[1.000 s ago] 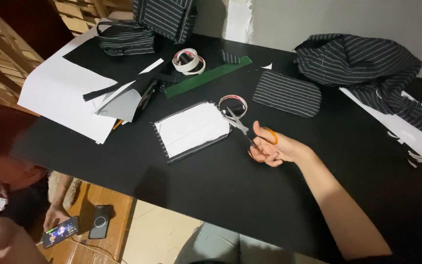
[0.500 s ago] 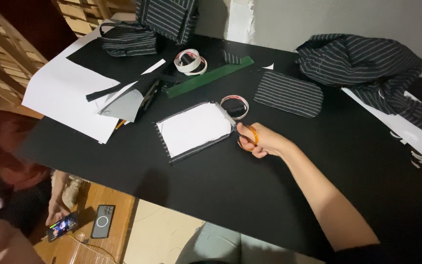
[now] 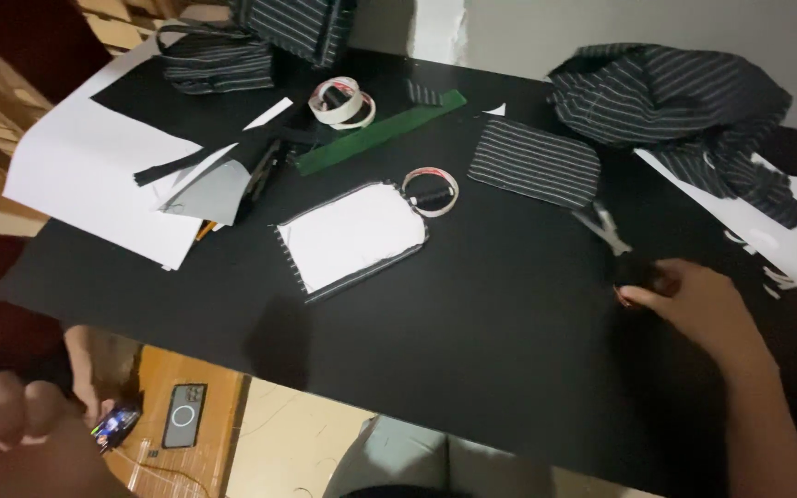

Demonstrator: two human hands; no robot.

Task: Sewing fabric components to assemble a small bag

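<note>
- One hand does the work at this moment: the right hand (image 3: 694,300) lies on the right part of the table, its fingers curled closed around the dark handles of a pair of scissors (image 3: 615,242).
- Scissors blades, pale metal, stick out up and to the left from the fist, lying low over the table top; whether they are parted or together is hard to tell in the dim view.
- Left hand (image 3: 11,420) sits at the lower left corner, off the table, blurred and seemingly curled into a loose fist with nothing visible in it.
- Just beyond the blade tips lies a dark striped fabric panel (image 3: 534,162) with rounded corners, flat on the surface.
- Further left a white fabric piece (image 3: 352,238) with a dark striped edge lies flat, a small roll of tape (image 3: 430,191) touching its upper right corner.
- Past these are a green strip (image 3: 380,133), a second tape roll (image 3: 341,101) and white paper sheets (image 3: 85,184).
- Striped garment (image 3: 675,101) is heaped at the far right.
- Black table (image 3: 472,369) stands over a pale floor.
</note>
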